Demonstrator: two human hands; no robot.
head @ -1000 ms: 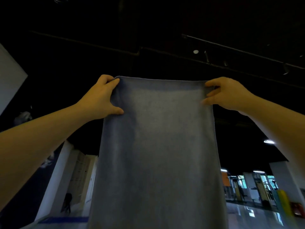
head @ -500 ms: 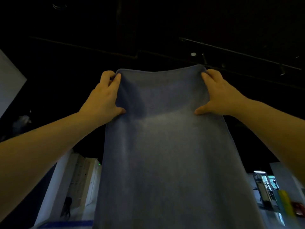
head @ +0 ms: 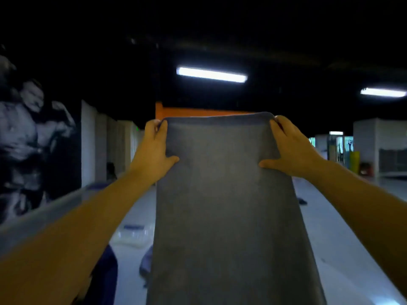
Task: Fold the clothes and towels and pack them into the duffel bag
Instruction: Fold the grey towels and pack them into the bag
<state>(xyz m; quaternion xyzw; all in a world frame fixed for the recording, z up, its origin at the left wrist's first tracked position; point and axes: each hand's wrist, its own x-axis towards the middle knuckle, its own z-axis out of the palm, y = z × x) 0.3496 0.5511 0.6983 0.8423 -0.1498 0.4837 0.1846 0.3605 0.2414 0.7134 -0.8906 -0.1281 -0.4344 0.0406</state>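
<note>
My left hand pinches the towel's top left corner, thumb on the near face and fingers curled over the edge; my right hand grips the top right corner the same way. The towel hangs between them, stretched flat, its lower end falling out of view. I judge it soft, light and limp, not slippery. The corners are the place to hold; anywhere lower and it would sag and bunch. I see no duffel bag.
</note>
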